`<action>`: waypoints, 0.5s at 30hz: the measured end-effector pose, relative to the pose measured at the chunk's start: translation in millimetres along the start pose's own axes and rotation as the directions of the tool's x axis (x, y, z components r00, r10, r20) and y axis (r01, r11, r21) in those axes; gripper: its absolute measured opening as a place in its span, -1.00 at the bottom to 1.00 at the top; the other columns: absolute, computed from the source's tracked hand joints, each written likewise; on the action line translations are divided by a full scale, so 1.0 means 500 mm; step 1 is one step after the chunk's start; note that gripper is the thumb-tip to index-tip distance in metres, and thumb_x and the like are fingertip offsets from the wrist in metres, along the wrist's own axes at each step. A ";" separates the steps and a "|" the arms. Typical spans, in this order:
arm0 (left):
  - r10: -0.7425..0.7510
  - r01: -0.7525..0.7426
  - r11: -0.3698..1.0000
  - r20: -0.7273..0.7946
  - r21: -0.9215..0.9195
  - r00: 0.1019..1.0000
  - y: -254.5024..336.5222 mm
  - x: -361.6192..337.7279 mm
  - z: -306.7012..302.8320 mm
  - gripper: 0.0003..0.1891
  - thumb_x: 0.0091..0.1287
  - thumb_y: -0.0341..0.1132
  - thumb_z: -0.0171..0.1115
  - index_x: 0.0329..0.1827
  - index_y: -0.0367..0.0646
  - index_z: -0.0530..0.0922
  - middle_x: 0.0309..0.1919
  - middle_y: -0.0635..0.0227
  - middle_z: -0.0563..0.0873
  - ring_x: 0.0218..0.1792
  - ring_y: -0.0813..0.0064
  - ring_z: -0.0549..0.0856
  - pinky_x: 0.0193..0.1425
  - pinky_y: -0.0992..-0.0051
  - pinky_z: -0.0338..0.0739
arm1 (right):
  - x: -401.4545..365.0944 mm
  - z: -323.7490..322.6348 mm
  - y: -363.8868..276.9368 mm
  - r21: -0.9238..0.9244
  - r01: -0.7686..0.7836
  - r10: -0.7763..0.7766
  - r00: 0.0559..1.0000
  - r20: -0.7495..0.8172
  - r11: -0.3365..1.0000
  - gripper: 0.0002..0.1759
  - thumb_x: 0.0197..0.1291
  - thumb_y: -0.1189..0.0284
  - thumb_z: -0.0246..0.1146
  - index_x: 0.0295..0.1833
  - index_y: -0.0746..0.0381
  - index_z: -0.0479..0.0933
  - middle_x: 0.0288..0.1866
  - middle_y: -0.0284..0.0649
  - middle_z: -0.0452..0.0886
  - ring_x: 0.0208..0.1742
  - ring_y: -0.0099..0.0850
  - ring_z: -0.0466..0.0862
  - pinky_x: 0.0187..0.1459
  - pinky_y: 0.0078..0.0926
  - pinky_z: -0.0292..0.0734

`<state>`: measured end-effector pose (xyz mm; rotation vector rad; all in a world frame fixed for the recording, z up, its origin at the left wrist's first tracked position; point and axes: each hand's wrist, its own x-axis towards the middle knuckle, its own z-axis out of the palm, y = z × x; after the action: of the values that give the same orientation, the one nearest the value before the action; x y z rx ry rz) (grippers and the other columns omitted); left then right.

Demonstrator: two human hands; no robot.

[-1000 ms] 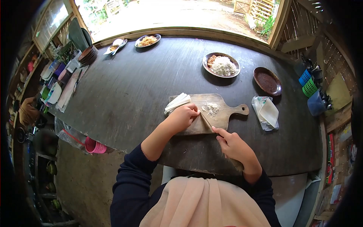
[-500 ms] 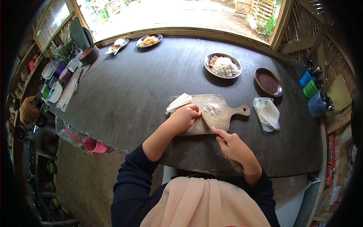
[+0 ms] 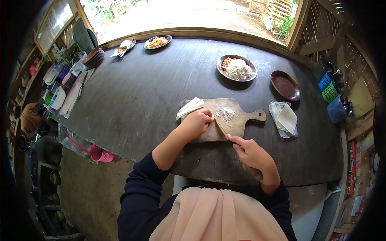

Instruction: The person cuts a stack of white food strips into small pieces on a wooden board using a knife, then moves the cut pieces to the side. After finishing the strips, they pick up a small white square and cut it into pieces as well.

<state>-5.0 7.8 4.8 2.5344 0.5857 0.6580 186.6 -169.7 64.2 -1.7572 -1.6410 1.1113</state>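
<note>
A wooden cutting board [image 3: 237,129] with a handle lies on the dark table. My right hand [image 3: 253,153] is closed around a knife [image 3: 220,127], its blade angled over the board toward my left fingertips. My left hand [image 3: 197,125] rests on the board, fingers bunched and pressed down by the blade tip; what they pinch is mostly hidden. Thick white strips [image 3: 190,107] lie at the board's left end, behind that hand. To the right of the blade sits a small heap of fine white shreds [image 3: 226,115].
Beyond the board stands a plate [image 3: 237,79] piled with white shreds and reddish-brown bits. An oval brown dish [image 3: 285,85] and a white block on plastic wrap [image 3: 284,119] are at the right. Two food plates [image 3: 158,42] sit near the window; stacked brown plates [image 3: 94,58] stand far left.
My right hand and the knife have shifted slightly right. The left hand stays nearly in place, still bunched by the blade.
</note>
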 end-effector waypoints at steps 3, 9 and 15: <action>-0.004 0.004 1.000 -0.001 -0.013 1.000 0.003 -0.001 -0.003 -0.84 0.25 -0.52 0.25 -0.16 -0.30 0.72 -0.17 0.22 0.71 -0.23 0.20 0.72 -0.08 0.36 0.60 | 0.001 0.008 0.006 -0.050 0.023 -0.024 1.000 -0.009 0.998 -0.58 0.47 0.49 0.04 0.40 0.16 0.44 -0.65 -0.18 0.52 -0.71 -0.47 0.55 -0.52 -0.47 0.54; -0.014 0.014 0.999 0.007 -0.038 1.000 0.000 -0.001 -0.006 -0.87 0.21 -0.51 0.24 -0.25 -0.28 0.73 -0.19 0.23 0.70 -0.19 0.19 0.72 -0.04 0.33 0.61 | 0.013 0.030 0.029 -0.041 0.144 -0.147 0.984 -0.096 0.989 -0.55 0.47 0.50 0.03 0.43 0.15 0.39 -0.68 -0.23 0.49 -0.72 -0.50 0.53 -0.54 -0.48 0.51; -0.008 0.008 0.999 0.000 -0.037 1.000 0.002 -0.001 -0.006 -0.87 0.20 -0.52 0.24 -0.26 -0.28 0.73 -0.19 0.23 0.70 -0.20 0.19 0.72 -0.04 0.33 0.62 | 0.007 0.017 0.004 0.020 0.069 -0.068 0.997 -0.045 0.997 -0.54 0.47 0.50 0.02 0.44 0.15 0.38 -0.68 -0.24 0.48 -0.71 -0.50 0.51 -0.53 -0.48 0.50</action>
<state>-6.8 7.6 7.7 2.4971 0.5779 0.6604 180.5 -168.2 57.1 -1.6876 -1.6438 1.0473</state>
